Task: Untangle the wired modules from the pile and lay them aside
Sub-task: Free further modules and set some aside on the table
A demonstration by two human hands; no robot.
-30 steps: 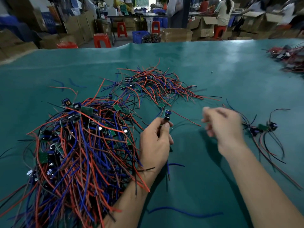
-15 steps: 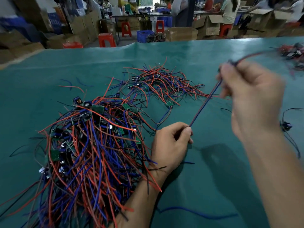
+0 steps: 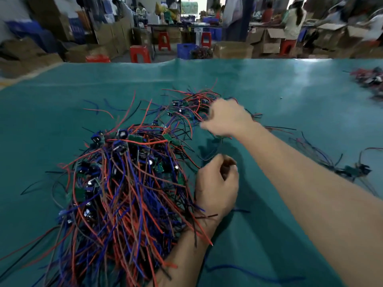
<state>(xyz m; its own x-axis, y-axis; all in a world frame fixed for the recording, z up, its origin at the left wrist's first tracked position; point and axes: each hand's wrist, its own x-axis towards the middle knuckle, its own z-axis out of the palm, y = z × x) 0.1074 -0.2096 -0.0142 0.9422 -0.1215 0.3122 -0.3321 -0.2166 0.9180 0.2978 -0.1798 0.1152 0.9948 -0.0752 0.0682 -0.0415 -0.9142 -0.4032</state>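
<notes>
Reaching across the green table (image 3: 290, 96), the right hand (image 3: 226, 119) sits over the far cluster of wires (image 3: 192, 108), its fingers curled down among the red and black strands; motion blur hides whether they actually pinch one, so its grip cannot be told. The left hand (image 3: 217, 183) rests nearer, just right of the big pile (image 3: 124, 183), its forearm lying under the pile's loose ends. Its fingers are curled with thumb meeting forefinger; whether anything thin is held between them cannot be told either. The pile is a dense tangle of red, blue and black wires with small green boards and dark parts showing on top. Off to the right, well apart from the pile, a few separated modules (image 3: 352, 170) lie on the table. A loose blue wire (image 3: 248, 274) lies near the front edge.
</notes>
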